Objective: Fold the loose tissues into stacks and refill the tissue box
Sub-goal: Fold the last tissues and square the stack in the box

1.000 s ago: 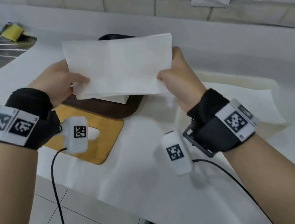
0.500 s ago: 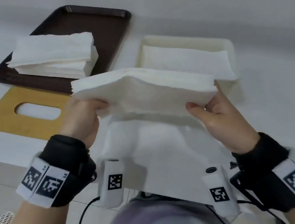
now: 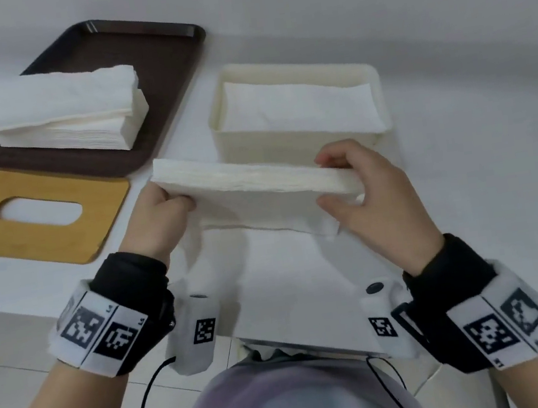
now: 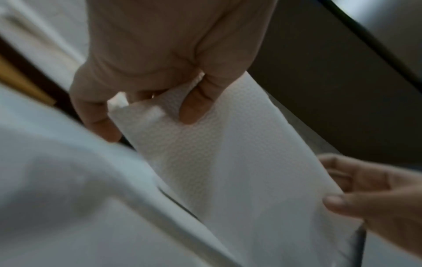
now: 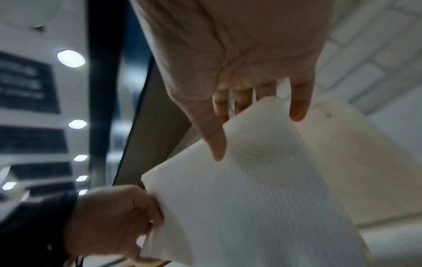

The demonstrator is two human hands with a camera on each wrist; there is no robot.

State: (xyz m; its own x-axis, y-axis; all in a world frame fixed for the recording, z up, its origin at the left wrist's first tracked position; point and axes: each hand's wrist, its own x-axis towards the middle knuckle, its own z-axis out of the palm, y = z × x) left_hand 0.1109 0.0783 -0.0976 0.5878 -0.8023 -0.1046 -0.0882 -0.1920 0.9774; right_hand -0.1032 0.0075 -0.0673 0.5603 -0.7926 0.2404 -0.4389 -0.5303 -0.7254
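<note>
A dark brown tray (image 3: 168, 62) lies left of the tissue box (image 3: 300, 140) and carries a thick pile of folded tissues (image 3: 64, 111). Nearer than the tray, also left of the box, rests a wooden lid (image 3: 41, 242) with an oval slot. The box stands open with white tissues already inside.

Just in front of the box, above the white counter (image 3: 488, 103), a flat stack of tissues (image 3: 250, 182) hangs level. The left hand (image 3: 156, 223) pinches its left end, thumb below. The right hand (image 3: 373, 196) pinches its right end; the blurred wrist view suggests most fingers sit on top. The stack looks white, embossed, evenly edged.
</note>
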